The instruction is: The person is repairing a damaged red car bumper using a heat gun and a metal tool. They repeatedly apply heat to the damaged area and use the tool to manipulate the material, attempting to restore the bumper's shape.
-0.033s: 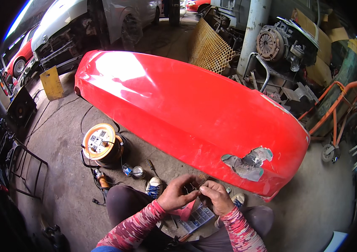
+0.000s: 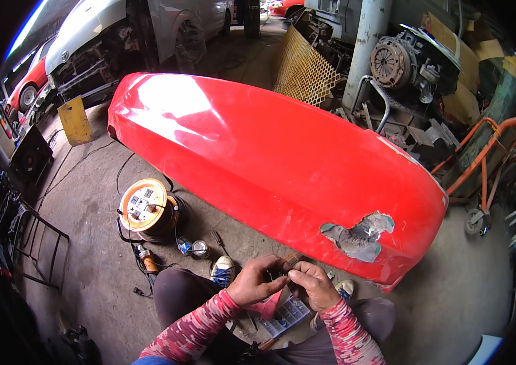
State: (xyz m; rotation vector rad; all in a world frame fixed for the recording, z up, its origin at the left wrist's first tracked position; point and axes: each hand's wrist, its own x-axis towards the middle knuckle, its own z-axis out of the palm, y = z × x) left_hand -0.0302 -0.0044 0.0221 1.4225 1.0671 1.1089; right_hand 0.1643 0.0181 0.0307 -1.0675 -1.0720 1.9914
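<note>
Both hands meet above my lap, just in front of the red car bumper (image 2: 258,152). My left hand (image 2: 259,280) is closed with its fingers curled, thumb tip against the other hand. My right hand (image 2: 313,283) pinches thumb and forefinger together. Whatever small thing is between them is mostly hidden. A brown piece (image 2: 293,258) shows just past the fingertips; I cannot tell which hand holds it. Below the hands lie a clear compartment box (image 2: 287,317) and a pink-red cloth or sheet (image 2: 267,307). The bumper has a jagged grey patch of damage (image 2: 361,237) near its right end.
An orange cable reel (image 2: 144,205) stands left of my feet. Near it are an orange-bodied power tool (image 2: 147,260), a small open can (image 2: 199,248) and a brush-like tool (image 2: 219,241). An orange hand truck (image 2: 483,164) and an engine part with clutch (image 2: 392,62) are at the right.
The brown piece past my fingertips shows a little more. Hands, arms and bumper keep their places.
</note>
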